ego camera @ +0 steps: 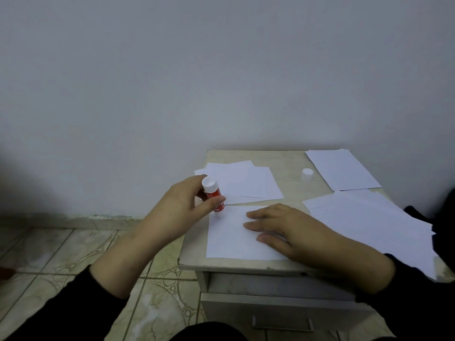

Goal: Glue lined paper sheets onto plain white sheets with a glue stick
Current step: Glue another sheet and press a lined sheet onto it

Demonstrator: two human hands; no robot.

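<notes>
Head view: your left hand [182, 205] fingers pinch the red glue stick [213, 196], tip down on the plain white sheet [229, 239]; right hand [283, 230] lies flat, fingers straight, likely steadying it.

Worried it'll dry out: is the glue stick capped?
Uncapped: the red glue stick touches the sheet tip-down, its white cap standing apart.

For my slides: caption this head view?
Left hand rubs glue stick on sheet; right hand steadies it.
</notes>
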